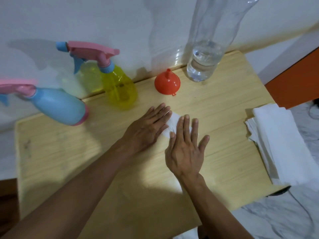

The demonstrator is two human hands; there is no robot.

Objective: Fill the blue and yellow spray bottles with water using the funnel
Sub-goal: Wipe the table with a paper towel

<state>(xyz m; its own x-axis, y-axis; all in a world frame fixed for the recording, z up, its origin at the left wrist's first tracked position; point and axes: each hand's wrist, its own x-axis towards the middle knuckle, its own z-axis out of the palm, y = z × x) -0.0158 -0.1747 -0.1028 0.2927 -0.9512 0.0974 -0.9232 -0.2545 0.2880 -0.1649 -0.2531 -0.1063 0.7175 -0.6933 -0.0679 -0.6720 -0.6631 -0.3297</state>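
The blue spray bottle [58, 106] stands at the table's far left with a pink trigger head screwed on. To its right stands the yellow spray bottle [119, 87], also capped with a pink and blue trigger head. An orange funnel [167, 82] rests mouth down near the wall. A tall clear water bottle [205, 62] with a little water in the bottom stands right of the funnel. My left hand [146, 129] and my right hand [187, 149] lie flat, fingers spread, pressing a white tissue [172, 122] onto the table's middle.
The wooden table [69, 161] butts against a white wall. A stack of white paper towels [279, 144] lies at the right edge. An orange panel [296, 83] stands beyond the table on the right, above marble-patterned floor.
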